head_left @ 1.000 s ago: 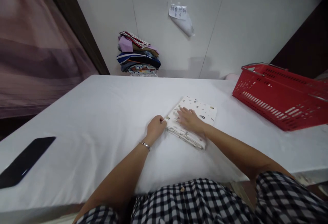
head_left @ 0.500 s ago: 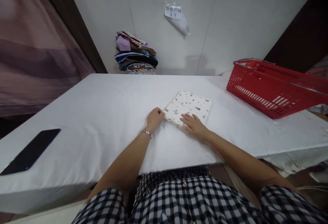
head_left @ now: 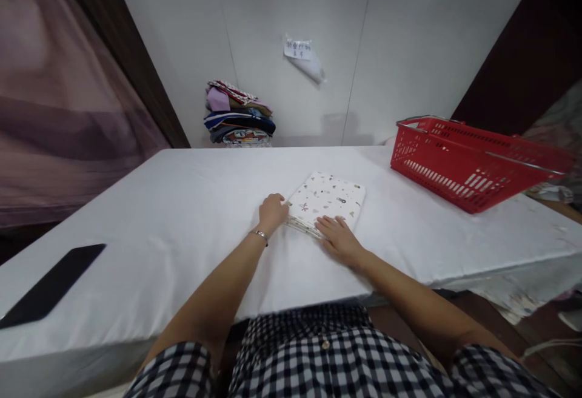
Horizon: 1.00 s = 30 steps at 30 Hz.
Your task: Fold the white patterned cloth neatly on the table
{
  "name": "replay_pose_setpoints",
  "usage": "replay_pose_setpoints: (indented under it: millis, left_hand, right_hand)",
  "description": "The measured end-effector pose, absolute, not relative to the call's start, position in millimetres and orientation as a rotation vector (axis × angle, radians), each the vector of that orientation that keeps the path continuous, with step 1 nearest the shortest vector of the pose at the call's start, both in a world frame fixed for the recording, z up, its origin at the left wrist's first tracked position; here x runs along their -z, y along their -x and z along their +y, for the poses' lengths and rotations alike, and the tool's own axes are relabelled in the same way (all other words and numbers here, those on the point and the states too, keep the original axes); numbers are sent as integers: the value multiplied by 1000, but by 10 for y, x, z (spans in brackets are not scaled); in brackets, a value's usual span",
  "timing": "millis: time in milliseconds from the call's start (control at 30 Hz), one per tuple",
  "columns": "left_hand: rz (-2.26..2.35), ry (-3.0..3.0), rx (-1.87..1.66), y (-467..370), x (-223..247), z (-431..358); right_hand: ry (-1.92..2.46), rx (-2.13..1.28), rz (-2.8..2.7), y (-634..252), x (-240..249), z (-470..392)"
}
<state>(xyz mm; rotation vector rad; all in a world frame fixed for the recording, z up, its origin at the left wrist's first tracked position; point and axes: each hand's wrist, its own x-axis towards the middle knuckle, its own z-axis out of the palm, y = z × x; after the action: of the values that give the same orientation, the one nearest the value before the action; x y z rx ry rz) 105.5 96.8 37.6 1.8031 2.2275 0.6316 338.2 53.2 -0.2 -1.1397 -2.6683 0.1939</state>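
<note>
While folded, printed white cloth lies on white-covered table, right hand rests open over its near edge, fingers slightly spread, gripping nothing. Left hand, fingers curled, touches cloth's left corner; whether it pinches layers, onlooker cannot tell. Red basket at table's right, interior mostly hidden by its wall. Black flat object at left, cut off by view. Beyond far edge, pile of folded fabrics, base hidden; handwriting on wall note too blurred to read.
</note>
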Motion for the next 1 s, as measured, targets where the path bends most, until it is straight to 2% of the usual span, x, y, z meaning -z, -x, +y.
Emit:
replay_pose_setpoints:
  millis: [133,333,400,533,700,867,1000]
  left_hand:
    - [2044,-2297,-651,-1356,-320,1023]
    - [2044,-2328,-340,-1438,-40,1075]
    - [2049,-2346,-343,-1415,-13,1086]
    - [2040,-2335,-338,-1404,-37,1073]
    - [2050,-2307,-343,-1408,-44,1051]
    - [2067,-2319,-383,-1413,-37,1040]
    - [2083,-2303,-401,-1422,-46,1026]
  right_hand:
    - [1124,-229,-2665,-3377,-6,528]
    - [1089,-534,-2593,-3469,-107,679]
    - [1193,-523,-2501,-3525,-197,900]
    - [1576,-275,-2367,-3704,-333,1482]
    - [1991,-279,-2225,-3964,-158,1862]
    - [1894,-376,-2129,-4053,39,1919]
    - [1802,-511,-1837,-4130,47,2060]
